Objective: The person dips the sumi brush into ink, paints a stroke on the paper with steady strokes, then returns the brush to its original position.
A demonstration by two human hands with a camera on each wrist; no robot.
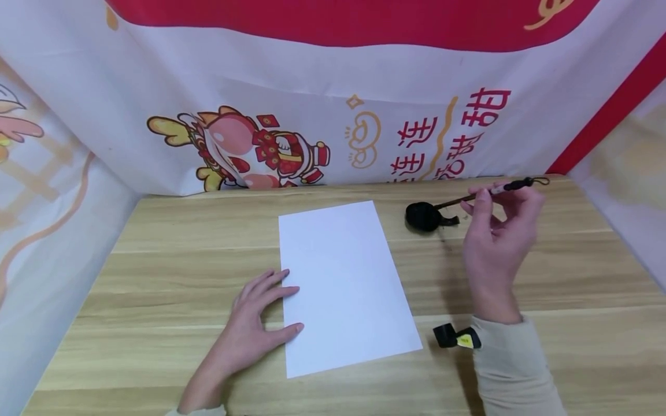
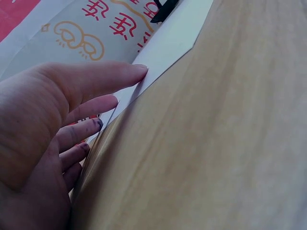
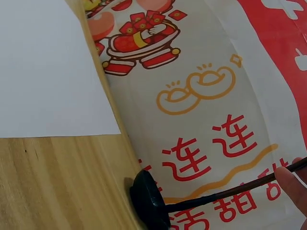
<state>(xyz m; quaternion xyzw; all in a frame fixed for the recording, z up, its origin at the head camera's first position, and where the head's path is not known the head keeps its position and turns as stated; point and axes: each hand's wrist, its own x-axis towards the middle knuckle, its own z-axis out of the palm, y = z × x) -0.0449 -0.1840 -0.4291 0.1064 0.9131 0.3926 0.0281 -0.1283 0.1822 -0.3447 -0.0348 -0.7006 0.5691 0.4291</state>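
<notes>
A blank white sheet of paper lies on the wooden table. My left hand rests at its left edge, with thumb and fingertips touching the sheet. Dark smudges mark some of those fingers in the left wrist view. To the right of the paper, my right hand pinches a writing brush by its slim handle. The brush slants down to the left, and its dark tip meets a small black ink dish. A short stub sticks out from the dish's side.
A cloth printed with cartoon figures and red characters hangs behind the table, and side cloths hang at left and right. The wrist camera with a yellow label juts from the right sleeve.
</notes>
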